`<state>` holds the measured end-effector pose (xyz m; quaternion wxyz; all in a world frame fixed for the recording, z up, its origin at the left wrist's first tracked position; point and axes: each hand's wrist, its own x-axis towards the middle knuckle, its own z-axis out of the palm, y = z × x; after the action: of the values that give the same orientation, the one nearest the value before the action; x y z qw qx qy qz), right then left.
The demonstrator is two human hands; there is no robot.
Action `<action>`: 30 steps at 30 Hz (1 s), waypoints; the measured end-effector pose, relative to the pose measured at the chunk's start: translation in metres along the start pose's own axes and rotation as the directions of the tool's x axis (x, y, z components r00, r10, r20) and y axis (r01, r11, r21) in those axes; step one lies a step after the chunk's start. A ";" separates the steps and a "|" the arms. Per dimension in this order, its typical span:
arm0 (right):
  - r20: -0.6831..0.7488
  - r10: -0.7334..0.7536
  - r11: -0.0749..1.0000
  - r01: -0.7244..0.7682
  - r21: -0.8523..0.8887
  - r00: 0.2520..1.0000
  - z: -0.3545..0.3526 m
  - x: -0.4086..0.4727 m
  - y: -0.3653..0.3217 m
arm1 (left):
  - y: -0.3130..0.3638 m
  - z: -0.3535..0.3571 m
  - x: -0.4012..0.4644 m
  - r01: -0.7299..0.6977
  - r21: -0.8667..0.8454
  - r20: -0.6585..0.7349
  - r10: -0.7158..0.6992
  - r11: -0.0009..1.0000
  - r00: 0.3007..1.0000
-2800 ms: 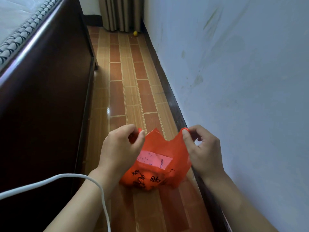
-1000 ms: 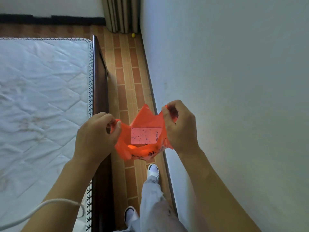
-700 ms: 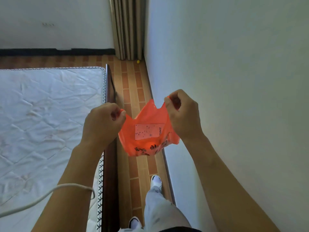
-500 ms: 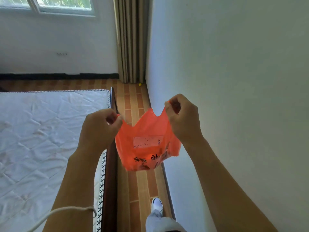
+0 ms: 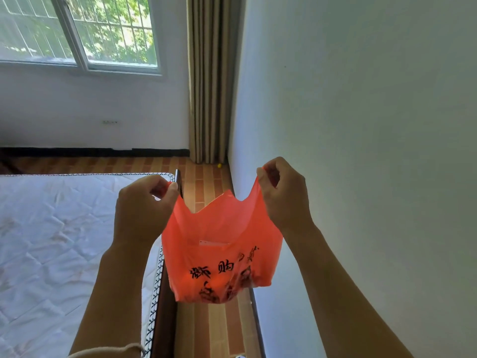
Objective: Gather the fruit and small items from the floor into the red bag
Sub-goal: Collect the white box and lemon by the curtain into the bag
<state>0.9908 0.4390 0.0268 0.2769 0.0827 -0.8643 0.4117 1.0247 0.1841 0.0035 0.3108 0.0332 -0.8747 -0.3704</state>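
The red plastic bag (image 5: 219, 249) with black printed characters hangs in front of me, its bottom bulging with dark shapes inside. My left hand (image 5: 143, 210) pinches the left handle and my right hand (image 5: 285, 195) pinches the right handle, holding the mouth stretched between them. A small yellow fruit (image 5: 219, 165) lies on the floor far ahead, in the corner beside the curtain. What is inside the bag cannot be made out.
A narrow strip of brick-pattern floor (image 5: 204, 182) runs between the bed (image 5: 64, 228) with its dark frame on the left and the white wall (image 5: 361, 151) on the right. A curtain (image 5: 209, 81) and a window (image 5: 77, 32) stand at the far end.
The view has risen from the floor to standing height and tilted up toward the window. Both hands kept the bag's handles and lifted the bag higher.
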 end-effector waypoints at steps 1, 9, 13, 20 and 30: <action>-0.003 -0.003 1.000 0.003 -0.001 1.000 0.002 0.004 0.004 | -0.001 0.004 0.004 -0.005 0.001 -0.005 0.005 1.000 1.000; 0.000 -0.008 0.999 0.008 0.031 1.000 0.020 0.053 0.032 | -0.010 0.041 0.041 -0.023 0.031 -0.009 0.023 0.999 1.000; -0.007 -0.005 0.999 0.006 0.049 1.000 0.034 0.081 0.049 | -0.011 0.062 0.064 -0.028 0.042 -0.010 0.029 0.999 1.000; 0.006 -0.015 0.996 0.014 0.091 1.000 0.068 0.135 0.077 | -0.032 0.090 0.106 0.029 0.073 -0.066 -0.025 0.997 0.998; 0.049 0.039 0.998 -0.041 0.045 0.998 0.141 0.212 0.105 | -0.096 0.140 0.196 0.095 0.034 0.018 -0.095 0.995 0.995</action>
<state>0.7174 0.4184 0.0018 0.2457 0.0818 -0.8625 0.4348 0.7707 0.1459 -0.0334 0.2835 0.0763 -0.8812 -0.3705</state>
